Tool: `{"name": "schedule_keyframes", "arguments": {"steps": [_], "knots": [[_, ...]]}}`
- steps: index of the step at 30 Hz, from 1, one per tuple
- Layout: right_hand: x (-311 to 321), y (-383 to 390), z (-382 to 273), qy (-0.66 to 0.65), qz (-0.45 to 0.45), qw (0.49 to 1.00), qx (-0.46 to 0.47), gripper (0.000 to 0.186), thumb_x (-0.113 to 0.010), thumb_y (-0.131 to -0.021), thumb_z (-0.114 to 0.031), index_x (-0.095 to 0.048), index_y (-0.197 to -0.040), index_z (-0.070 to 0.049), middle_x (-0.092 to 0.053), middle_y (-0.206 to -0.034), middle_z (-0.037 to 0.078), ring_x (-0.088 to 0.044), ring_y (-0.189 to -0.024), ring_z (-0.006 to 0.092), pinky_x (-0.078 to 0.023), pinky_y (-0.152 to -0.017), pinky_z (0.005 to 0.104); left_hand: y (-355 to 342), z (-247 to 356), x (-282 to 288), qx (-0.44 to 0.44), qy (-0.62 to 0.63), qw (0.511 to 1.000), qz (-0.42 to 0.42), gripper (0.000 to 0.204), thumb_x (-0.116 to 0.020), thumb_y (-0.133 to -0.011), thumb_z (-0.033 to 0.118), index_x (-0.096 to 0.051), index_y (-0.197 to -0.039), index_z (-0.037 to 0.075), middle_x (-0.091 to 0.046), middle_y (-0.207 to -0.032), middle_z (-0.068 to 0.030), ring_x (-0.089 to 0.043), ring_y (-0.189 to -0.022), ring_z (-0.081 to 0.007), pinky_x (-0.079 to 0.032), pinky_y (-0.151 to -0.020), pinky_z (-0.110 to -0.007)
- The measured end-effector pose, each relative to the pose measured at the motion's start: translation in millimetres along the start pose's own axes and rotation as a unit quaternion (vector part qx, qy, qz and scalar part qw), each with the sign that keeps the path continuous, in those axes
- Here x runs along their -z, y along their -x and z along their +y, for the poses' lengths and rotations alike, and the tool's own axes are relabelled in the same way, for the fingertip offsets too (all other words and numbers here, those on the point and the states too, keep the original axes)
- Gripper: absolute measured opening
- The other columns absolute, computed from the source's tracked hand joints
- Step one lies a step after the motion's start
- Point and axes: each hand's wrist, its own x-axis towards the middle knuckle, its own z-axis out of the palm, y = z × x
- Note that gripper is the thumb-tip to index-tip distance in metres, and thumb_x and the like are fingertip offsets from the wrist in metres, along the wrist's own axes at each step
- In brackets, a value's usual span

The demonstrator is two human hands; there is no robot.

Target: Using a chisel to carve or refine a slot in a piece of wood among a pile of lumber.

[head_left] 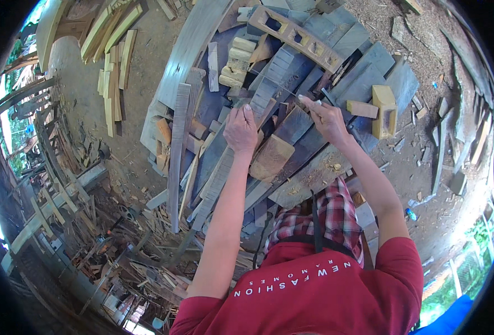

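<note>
My left hand (241, 129) is closed in a fist over the cluttered bench, among long wooden strips. Whatever it grips, if anything, is hidden by the fingers. Further right, my right hand (328, 119) has its thumb and forefinger pinched together. A thin, straight rod or wire (272, 82) runs from near those fingertips toward the upper left; I cannot tell if they hold it. Between my hands lies a thick wooden block (272, 158) with a rounded end. Beyond them is a long wooden piece with square holes (297, 38).
Carved pale wooden pieces (237, 62) are stacked on the bench. A yellowish wooden block with recesses (385, 111) sits at its right. A long grey plank (194, 50) lies along the left side. Cut strips (112, 89) rest on the floor, left; scraps and shavings cover the ground.
</note>
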Motion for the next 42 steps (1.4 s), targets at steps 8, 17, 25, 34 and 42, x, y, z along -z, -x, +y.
{"name": "schedule_keyframes", "arguments": {"steps": [8, 17, 25, 34, 42], "knots": [[-6.4, -38.2, -22.2, 0.048, -0.058, 0.997, -0.03, 0.048, -0.061, -0.092, -0.003, -0.066, -0.135, -0.024, -0.067, -0.082, 0.02, -0.066, -0.071, 0.0376, -0.053, -0.063, 0.0455, 0.3, 0.0, -2.5, 0.008, -0.002, 1.0, -0.014, 0.034, -0.049, -0.105, 0.029, -0.067, -0.087, 0.006, -0.061, -0.087, -0.0096, -0.064, -0.084, -0.0333, -0.051, -0.067, -0.048], [-4.9, -40.5, -12.8, 0.049, -0.024, 0.998, -0.019, 0.05, -0.061, -0.091, -0.003, -0.064, -0.137, -0.024, -0.069, -0.087, 0.018, -0.068, -0.074, 0.0371, -0.055, -0.064, 0.044, -2.1, 5.3, -3.8, 0.008, 0.014, 1.0, -0.016, 0.039, -0.047, -0.106, 0.032, -0.067, -0.088, 0.004, -0.063, -0.087, -0.0129, -0.063, -0.08, -0.0386, -0.048, -0.066, -0.051], [3.6, 1.3, -3.6, 0.038, -0.002, 0.999, -0.001, 0.051, -0.06, -0.091, -0.003, -0.065, -0.136, -0.026, -0.067, -0.082, 0.017, -0.065, -0.068, 0.0369, -0.051, -0.06, 0.0445, 0.2, 0.8, 1.4, 0.016, 0.002, 1.0, -0.009, 0.035, -0.051, -0.104, 0.03, -0.067, -0.085, 0.007, -0.063, -0.086, -0.0096, -0.064, -0.081, -0.0343, -0.05, -0.065, -0.049], [-17.2, -34.9, -24.9, 0.048, -0.018, 0.999, -0.016, 0.049, -0.061, -0.091, -0.004, -0.066, -0.135, -0.027, -0.065, -0.076, 0.018, -0.064, -0.065, 0.0382, -0.05, -0.059, 0.0456, 0.1, -8.9, 12.6, 0.005, 0.057, 0.998, -0.014, 0.029, -0.057, -0.102, 0.031, -0.071, -0.098, 0.006, -0.065, -0.09, -0.0114, -0.064, -0.084, -0.035, -0.05, -0.071, -0.046], [-22.9, -28.3, -25.8, 0.067, 0.009, 0.997, -0.021, 0.053, -0.062, -0.09, -0.004, -0.065, -0.137, -0.029, -0.064, -0.074, 0.018, -0.065, -0.067, 0.0361, -0.05, -0.062, 0.0458, 73.0, -34.9, 87.6, -0.062, -0.02, 0.998, -0.022, 0.054, -0.077, -0.088, 0.03, -0.062, -0.137, 0.014, -0.063, -0.113, -0.01, -0.061, -0.105, -0.0316, -0.051, -0.084, -0.041]]}}
